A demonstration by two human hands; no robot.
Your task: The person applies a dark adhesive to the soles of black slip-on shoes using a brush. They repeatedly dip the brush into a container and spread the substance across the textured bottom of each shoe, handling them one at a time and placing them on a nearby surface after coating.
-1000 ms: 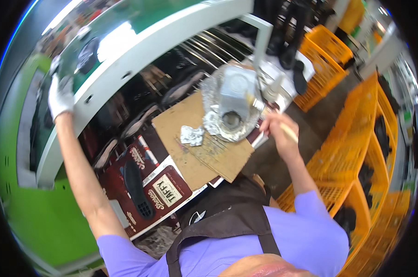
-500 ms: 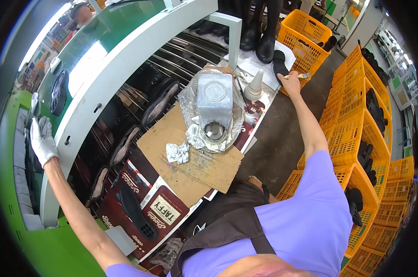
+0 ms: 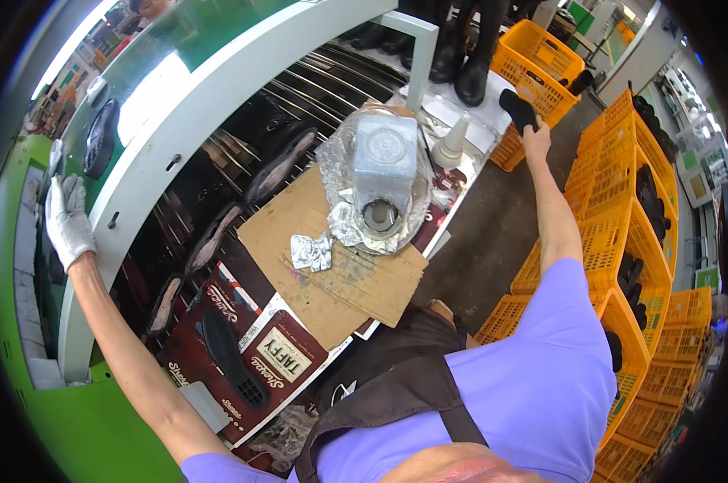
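Note:
At the far right side of the bench, my right hand [image 3: 536,142] is closed on the near end of a black shoe sole [image 3: 517,109]. A small light-brown stick, perhaps the brush handle, shows at its fingers. My left hand [image 3: 69,219], in a white glove, is at the far left with its fingers stretched upward. Its fingertips are beside a light-edged piece [image 3: 55,155] at the green conveyor; whether they touch it is unclear. Another dark sole [image 3: 101,138] lies on the green belt. A second black sole [image 3: 231,358] rests on the maroon printed card near my body.
A metal pot [image 3: 385,165] stands on crumpled plastic over cardboard [image 3: 340,298], beside a white nozzle bottle [image 3: 452,143]. Black boots [image 3: 472,76] stand behind. Shoe parts lie on the rod rack [image 3: 299,88]. Yellow crates [image 3: 597,233] line the right. A white frame [image 3: 195,113] arches leftward.
My right hand has turned and now holds the black sole raised off the white paper. The brush bristles seen earlier no longer show. The left hand stays at the conveyor; the view has shifted slightly.

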